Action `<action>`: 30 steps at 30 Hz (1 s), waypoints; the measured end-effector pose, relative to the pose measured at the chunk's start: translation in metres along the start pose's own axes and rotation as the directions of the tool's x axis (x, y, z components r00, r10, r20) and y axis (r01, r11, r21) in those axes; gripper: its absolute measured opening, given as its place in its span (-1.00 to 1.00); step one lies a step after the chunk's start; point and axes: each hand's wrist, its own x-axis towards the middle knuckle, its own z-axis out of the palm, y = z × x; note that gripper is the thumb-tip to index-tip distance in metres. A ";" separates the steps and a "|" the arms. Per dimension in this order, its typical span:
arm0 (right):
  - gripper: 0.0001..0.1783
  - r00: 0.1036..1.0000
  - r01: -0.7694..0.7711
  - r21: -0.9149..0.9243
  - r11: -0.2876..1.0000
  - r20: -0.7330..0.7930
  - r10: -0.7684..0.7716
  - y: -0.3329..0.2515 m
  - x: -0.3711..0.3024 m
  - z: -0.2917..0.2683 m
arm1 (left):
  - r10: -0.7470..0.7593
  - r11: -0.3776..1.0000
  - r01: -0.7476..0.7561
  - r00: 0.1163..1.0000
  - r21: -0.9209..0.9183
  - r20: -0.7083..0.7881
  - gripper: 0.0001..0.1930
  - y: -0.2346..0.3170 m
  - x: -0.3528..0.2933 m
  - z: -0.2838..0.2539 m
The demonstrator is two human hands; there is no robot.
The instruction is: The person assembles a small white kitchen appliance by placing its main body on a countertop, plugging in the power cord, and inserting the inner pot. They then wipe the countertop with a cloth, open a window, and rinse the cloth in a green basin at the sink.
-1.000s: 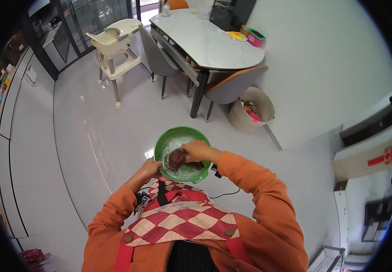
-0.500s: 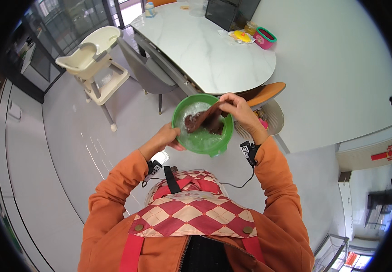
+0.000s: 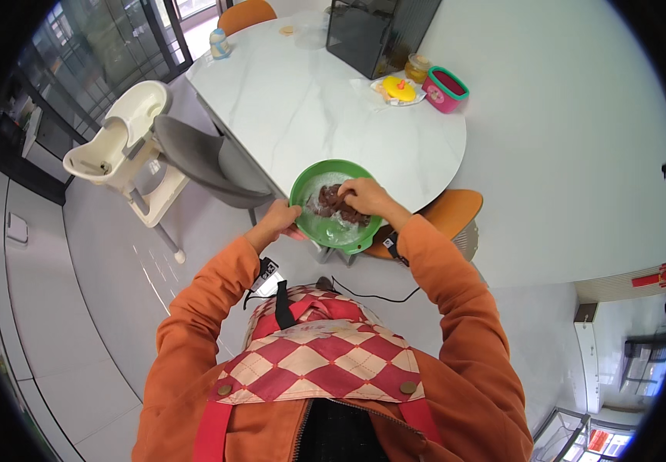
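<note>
A green plastic basin (image 3: 357,245) with sudsy water in it is at the rounded near edge of the white table; whether it rests on the table I cannot tell. My left hand (image 3: 277,219) grips the basin's left rim, thumb over the edge and fingers beneath. In the middle of the basin lies a wet, bunched-up dark brown cloth (image 3: 322,203). My right hand (image 3: 367,196) reaches in over the right rim with its fingers closed on the cloth; the fingertips are partly hidden in its folds.
On the marbled white table (image 3: 271,100) stand a dark cabinet (image 3: 367,35), a lidded jar (image 3: 417,68), a yellow-topped packet (image 3: 398,88), a pink-and-green tub (image 3: 446,88) and a small bottle (image 3: 219,44). A grey chair (image 3: 202,158), an orange chair (image 3: 452,215) and a cream high chair (image 3: 117,150) surround it.
My right hand has gone from holding the cloth up at the right rim down into the basin, where the cloth is now bunched. I and the basin have come closer to the table.
</note>
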 end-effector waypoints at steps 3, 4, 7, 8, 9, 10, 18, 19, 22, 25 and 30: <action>-0.78 0.998 -0.064 -0.039 0.997 0.014 0.065 0.009 0.017 -0.012 | -0.033 0.999 0.034 0.999 0.040 -0.035 -0.67 0.008 0.030 -0.004; -0.78 0.997 -0.074 -0.035 0.997 0.012 0.074 0.011 0.020 -0.017 | -0.058 0.997 0.060 0.997 0.045 -0.043 -0.67 0.010 0.039 -0.005; -0.78 0.997 -0.080 -0.004 0.997 0.000 0.080 0.018 0.027 -0.028 | 0.005 0.997 -0.002 0.999 0.074 -0.039 -0.69 0.015 0.058 -0.010; -0.78 0.997 -0.074 0.002 0.997 -0.022 0.074 0.020 0.027 -0.029 | 0.000 0.997 0.002 0.999 0.077 -0.032 -0.69 0.016 0.061 -0.012; -0.78 0.998 -0.066 0.027 0.997 -0.022 0.067 0.022 0.028 -0.030 | 0.017 0.993 -0.012 0.999 0.117 -0.042 -0.70 0.017 0.065 -0.014; -0.77 0.998 -0.062 0.049 0.997 -0.026 0.064 0.023 0.028 -0.030 | 0.015 0.990 -0.008 0.999 0.144 -0.050 -0.70 0.019 0.069 -0.017; -0.81 0.991 -0.100 0.139 0.985 -0.075 0.111 0.032 0.037 -0.031 | 0.056 0.939 -0.044 0.998 0.342 -0.026 -0.68 0.041 0.103 -0.034; -0.82 0.990 -0.088 0.158 0.983 -0.096 0.104 0.030 0.039 -0.034 | 0.079 0.896 -0.057 0.996 0.440 -0.031 -0.64 0.043 0.103 -0.036; -0.84 0.984 -0.113 0.249 0.962 -0.106 0.144 0.017 0.043 -0.046 | 0.390 0.596 -0.108 0.905 0.796 -0.169 -0.43 0.051 0.096 -0.033; -0.84 0.984 -0.090 0.275 0.957 -0.126 0.129 -0.007 0.042 -0.066 | 0.710 0.332 -0.220 0.698 0.917 -0.089 -0.13 0.066 0.085 -0.018; -0.84 0.972 0.032 0.299 0.954 -0.232 0.041 -0.041 0.031 -0.115 | 0.585 0.637 -0.694 0.718 0.335 0.378 -0.39 0.098 0.103 0.040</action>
